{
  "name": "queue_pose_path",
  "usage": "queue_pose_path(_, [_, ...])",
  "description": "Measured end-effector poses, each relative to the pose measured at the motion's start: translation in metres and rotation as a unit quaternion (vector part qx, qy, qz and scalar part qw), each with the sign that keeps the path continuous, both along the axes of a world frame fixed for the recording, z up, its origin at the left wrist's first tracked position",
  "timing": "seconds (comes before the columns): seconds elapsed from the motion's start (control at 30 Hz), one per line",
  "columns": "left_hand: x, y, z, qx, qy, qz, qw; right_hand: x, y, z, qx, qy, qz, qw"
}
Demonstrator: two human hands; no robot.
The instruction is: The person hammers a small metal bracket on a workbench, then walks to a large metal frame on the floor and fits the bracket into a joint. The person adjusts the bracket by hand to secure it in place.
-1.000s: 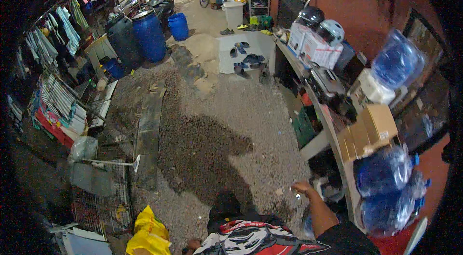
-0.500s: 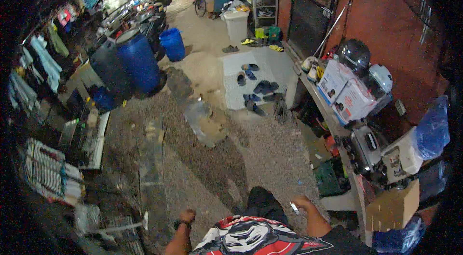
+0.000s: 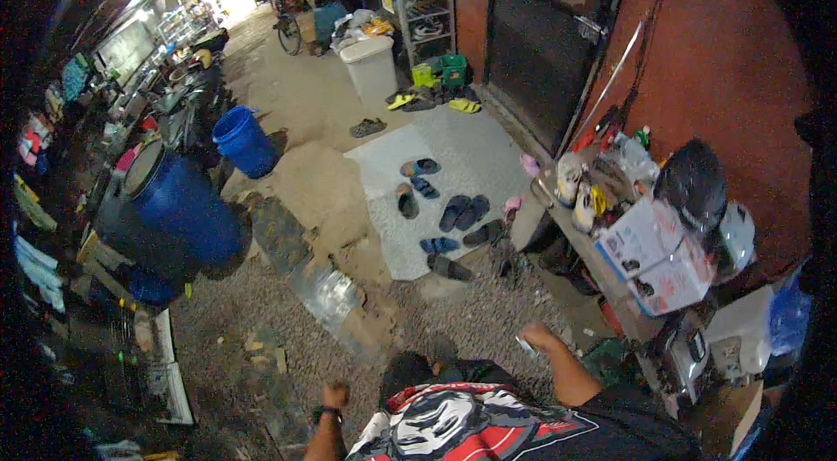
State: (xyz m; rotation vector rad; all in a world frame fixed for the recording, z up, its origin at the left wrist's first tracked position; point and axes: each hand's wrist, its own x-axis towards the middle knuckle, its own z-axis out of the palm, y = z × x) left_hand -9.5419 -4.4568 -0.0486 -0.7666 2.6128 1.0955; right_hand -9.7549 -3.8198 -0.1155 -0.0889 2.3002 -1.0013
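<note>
My left hand (image 3: 335, 395) hangs low at my left side, fingers curled in, with a dark band on the wrist; I see nothing in it. My right hand (image 3: 542, 337) is held out ahead on the right, closed on a small white object (image 3: 524, 343) whose kind is too small to make out. Gravel ground (image 3: 462, 321) lies beneath both hands. Ahead, a pale mat (image 3: 384, 225) carries several dark sandals and slippers, among them a pair of dark slippers (image 3: 464, 212). Neither hand touches anything else.
A bench (image 3: 610, 273) along the right wall holds white boxes (image 3: 654, 256), a dark helmet (image 3: 691, 186) and shoes. Blue barrels (image 3: 187, 221) stand left, a blue bucket (image 3: 248, 147) beyond. A dark door (image 3: 545, 42), shelf rack (image 3: 427, 16) and white bin (image 3: 369, 68) are ahead.
I have moved forward and the view has turned right: the mat, door and bench are nearer, the barrels lie farther left. The small white object stays in my right hand.
</note>
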Motion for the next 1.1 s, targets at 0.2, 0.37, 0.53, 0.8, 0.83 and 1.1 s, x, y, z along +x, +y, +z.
queue_pose_path(0.2, [-0.162, 0.023, -0.010, 0.094, -0.212, 0.039, 0.972, -0.288, -0.089, 0.130, -0.002, 0.118, -0.079, 0.990])
queue_pose_path(0.37, [-0.396, -0.042, -0.019, 0.070, -0.208, -0.036, 0.975, -0.428, -0.098, 0.082, 0.174, 0.035, -0.033, 0.984])
queue_pose_path(0.53, [-0.654, -0.148, -0.015, 0.034, -0.114, -0.105, 0.987, -0.436, -0.102, 0.029, 0.131, -0.154, -0.067, 0.977])
queue_pose_path(0.8, [-1.111, -0.182, 0.071, 0.057, 0.183, -0.194, 0.962, -0.538, -0.110, 0.020, 0.021, -0.260, -0.249, 0.933])
queue_pose_path(0.83, [-1.149, -0.154, 0.074, 0.115, 0.188, -0.164, 0.962, -0.552, -0.105, 0.012, 0.014, -0.275, -0.267, 0.924])
queue_pose_path(1.1, [-1.332, 0.081, 0.028, 0.273, 0.110, -0.252, 0.922, -0.794, -0.009, -0.018, -0.015, -0.210, -0.361, 0.909])
